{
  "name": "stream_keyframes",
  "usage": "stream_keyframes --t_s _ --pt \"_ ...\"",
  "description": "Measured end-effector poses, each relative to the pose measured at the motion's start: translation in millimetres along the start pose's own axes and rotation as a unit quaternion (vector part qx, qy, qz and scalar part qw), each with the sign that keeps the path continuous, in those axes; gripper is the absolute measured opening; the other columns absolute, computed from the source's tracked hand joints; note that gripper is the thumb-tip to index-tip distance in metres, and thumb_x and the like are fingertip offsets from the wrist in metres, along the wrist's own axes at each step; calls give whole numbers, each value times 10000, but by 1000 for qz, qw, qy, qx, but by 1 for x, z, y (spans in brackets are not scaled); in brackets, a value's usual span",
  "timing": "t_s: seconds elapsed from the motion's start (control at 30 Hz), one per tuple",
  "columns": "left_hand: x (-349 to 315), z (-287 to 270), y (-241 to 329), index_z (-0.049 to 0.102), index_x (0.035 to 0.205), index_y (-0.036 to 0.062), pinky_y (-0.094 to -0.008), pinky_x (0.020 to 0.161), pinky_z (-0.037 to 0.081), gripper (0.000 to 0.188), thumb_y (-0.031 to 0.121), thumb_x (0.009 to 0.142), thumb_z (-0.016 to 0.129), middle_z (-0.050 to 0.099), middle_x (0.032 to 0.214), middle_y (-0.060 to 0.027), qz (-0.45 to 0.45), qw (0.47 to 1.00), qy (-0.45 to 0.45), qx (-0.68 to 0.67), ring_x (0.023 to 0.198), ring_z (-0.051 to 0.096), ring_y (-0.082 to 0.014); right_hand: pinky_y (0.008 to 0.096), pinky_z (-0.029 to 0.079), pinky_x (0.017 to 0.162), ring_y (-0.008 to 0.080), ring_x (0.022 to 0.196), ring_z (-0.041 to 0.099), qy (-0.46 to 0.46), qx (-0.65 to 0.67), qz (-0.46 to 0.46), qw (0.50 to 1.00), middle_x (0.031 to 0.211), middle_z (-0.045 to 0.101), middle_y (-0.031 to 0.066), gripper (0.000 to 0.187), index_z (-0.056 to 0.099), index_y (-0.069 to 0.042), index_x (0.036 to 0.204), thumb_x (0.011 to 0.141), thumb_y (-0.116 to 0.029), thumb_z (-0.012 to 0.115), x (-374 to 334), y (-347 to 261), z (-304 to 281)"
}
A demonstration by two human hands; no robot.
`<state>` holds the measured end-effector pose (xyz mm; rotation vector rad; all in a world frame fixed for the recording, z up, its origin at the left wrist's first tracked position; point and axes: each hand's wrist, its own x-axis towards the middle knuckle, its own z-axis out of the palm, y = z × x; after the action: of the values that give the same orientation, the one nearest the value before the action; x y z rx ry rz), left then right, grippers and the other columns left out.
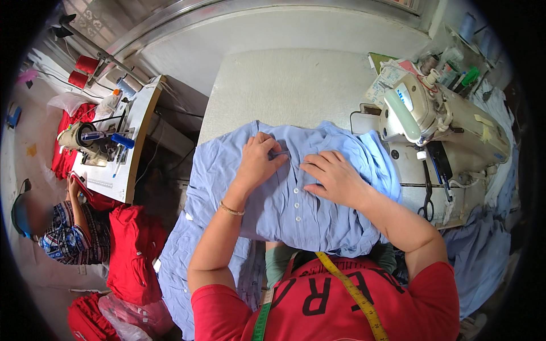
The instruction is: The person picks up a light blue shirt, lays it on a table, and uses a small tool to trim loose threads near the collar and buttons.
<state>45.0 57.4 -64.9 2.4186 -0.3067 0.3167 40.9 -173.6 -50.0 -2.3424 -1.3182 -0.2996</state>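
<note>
A light blue shirt (256,210) lies spread over the table in front of me, with a row of white buttons (297,204) down its placket. My left hand (260,162) is closed, thumb and fingers pinching the cloth beside the placket. On the other side of the placket rests my right hand (331,177), its fingers stretched out and laid on the shirt. The shirt's lower edge hangs over the table's front toward my lap. A yellow tape measure (352,290) hangs from my neck.
A sewing machine (449,125) stands at the right, with black scissors (426,196) nearby. More blue cloth (478,256) hangs at the lower right. At the left, a person (71,227) works at another sewing machine (82,142), near red garments (133,250). The pale tabletop (284,85) extends toward the wall.
</note>
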Motion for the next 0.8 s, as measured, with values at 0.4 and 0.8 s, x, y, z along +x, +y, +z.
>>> stream_keyframes --t_s 0.4,0.8 --pt "-1 1 4 621 786 21 -361 810 410 164 107 687 719 568 943 -85 -16 1000 18 -2 875 512 -271 378 397 873 226 999 514 -6 9 -1 1000 1143 552 52 406 582 -65 1074 725 -248 680 2 0 -4" --pt "0 -1 13 646 807 44 -366 837 379 168 137 701 737 559 950 -63 -19 1000 13 12 895 507 -251 342 405 859 159 945 540 -75 26 -105 991 1078 575 10 355 601 -67 1065 736 -185 660 -3 -23 0"
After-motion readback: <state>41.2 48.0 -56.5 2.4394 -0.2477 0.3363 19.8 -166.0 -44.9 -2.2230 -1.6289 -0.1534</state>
